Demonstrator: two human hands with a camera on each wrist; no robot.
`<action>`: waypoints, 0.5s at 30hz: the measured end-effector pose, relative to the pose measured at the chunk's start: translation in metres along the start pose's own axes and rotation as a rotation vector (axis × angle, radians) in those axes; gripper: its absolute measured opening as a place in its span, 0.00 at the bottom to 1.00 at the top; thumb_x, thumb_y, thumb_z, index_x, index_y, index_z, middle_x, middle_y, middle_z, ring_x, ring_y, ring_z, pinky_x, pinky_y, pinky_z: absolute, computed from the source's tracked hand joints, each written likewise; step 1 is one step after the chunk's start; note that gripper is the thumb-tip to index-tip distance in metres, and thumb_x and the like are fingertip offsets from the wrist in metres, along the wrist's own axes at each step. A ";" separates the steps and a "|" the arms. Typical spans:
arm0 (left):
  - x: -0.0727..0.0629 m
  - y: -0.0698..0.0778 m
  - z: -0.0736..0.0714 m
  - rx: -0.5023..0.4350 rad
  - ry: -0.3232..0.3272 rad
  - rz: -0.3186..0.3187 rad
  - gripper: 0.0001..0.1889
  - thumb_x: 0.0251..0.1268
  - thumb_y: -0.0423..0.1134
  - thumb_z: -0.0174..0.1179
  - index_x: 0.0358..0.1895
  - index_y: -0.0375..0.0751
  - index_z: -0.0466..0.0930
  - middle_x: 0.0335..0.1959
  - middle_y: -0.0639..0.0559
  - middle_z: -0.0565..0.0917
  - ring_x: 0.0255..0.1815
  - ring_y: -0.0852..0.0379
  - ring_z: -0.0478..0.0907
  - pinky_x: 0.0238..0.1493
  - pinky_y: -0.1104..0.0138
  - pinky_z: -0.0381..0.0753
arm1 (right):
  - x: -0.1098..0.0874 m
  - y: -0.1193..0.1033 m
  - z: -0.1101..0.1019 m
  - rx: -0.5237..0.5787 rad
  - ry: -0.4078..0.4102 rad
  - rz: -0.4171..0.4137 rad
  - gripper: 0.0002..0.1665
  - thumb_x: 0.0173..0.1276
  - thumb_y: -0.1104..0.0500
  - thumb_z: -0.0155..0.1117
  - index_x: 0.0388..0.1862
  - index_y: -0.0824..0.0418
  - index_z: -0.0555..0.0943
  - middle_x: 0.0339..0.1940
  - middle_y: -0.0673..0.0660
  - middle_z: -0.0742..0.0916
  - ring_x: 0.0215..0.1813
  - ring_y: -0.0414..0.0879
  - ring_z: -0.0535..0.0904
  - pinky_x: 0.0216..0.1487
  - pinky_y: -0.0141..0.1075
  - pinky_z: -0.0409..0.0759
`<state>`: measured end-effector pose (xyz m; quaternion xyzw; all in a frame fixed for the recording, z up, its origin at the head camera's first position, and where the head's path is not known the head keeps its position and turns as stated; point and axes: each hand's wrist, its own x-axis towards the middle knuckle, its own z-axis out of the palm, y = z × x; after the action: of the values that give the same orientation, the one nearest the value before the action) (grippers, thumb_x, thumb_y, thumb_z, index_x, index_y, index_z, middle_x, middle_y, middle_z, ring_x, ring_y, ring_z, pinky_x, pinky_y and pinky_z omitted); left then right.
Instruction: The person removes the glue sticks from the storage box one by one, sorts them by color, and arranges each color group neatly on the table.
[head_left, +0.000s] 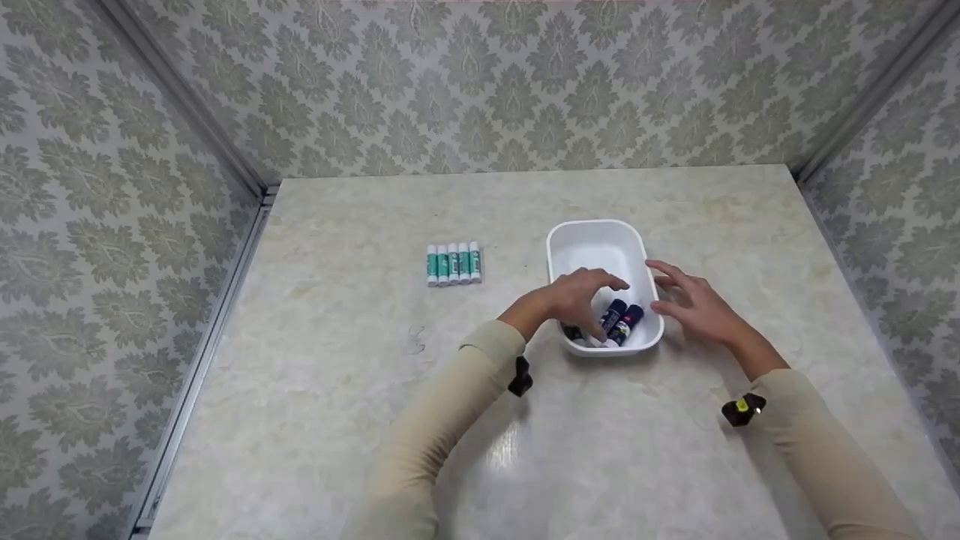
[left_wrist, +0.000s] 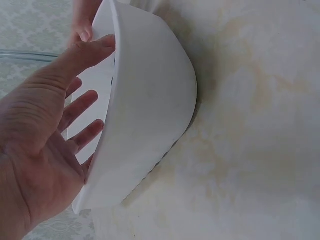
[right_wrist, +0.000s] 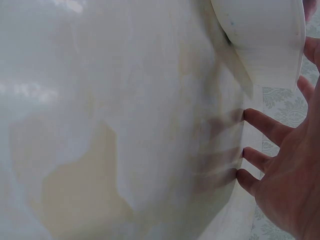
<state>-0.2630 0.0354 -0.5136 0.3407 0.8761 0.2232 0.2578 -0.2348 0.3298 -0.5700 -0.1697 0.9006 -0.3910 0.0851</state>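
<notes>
A white plastic basin (head_left: 598, 247) stands on the table, right of centre. Inside its near end lie dark blue glue sticks (head_left: 628, 321); the left hand partly covers them, so their full number cannot be seen. My left hand (head_left: 579, 294) reaches over the left rim with thumb and fingers spread, and the left wrist view shows nothing held in that hand (left_wrist: 50, 125). At the basin's right side is my right hand (head_left: 697, 306), its thumb and index finger at the rim. In the right wrist view the other fingers of this hand (right_wrist: 292, 175) extend loosely beside the basin.
Several green-and-white glue sticks (head_left: 453, 264) stand in a tight row left of the basin. A small clear piece (head_left: 416, 340), hard to make out, lies nearer on the marbled table (head_left: 315, 360). Patterned wall panels (head_left: 510, 90) enclose the table's back and sides.
</notes>
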 end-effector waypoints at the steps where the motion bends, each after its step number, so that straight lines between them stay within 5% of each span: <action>1: 0.002 0.001 0.000 0.015 -0.013 -0.011 0.51 0.63 0.46 0.85 0.88 0.55 0.68 0.87 0.50 0.73 0.89 0.46 0.67 0.89 0.42 0.66 | 0.000 0.001 0.000 0.002 0.003 -0.006 0.43 0.85 0.54 0.68 0.92 0.49 0.63 0.79 0.76 0.82 0.88 0.77 0.66 0.88 0.80 0.52; 15: 0.015 0.009 0.001 0.207 -0.197 -0.106 0.53 0.65 0.50 0.83 0.90 0.63 0.62 0.87 0.49 0.69 0.87 0.46 0.66 0.90 0.40 0.66 | 0.000 0.001 0.001 -0.007 0.005 -0.009 0.42 0.86 0.54 0.68 0.93 0.49 0.63 0.80 0.75 0.81 0.88 0.78 0.65 0.87 0.81 0.51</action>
<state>-0.2676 0.0517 -0.5138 0.3391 0.8817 0.0832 0.3173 -0.2344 0.3298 -0.5713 -0.1730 0.9013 -0.3888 0.0806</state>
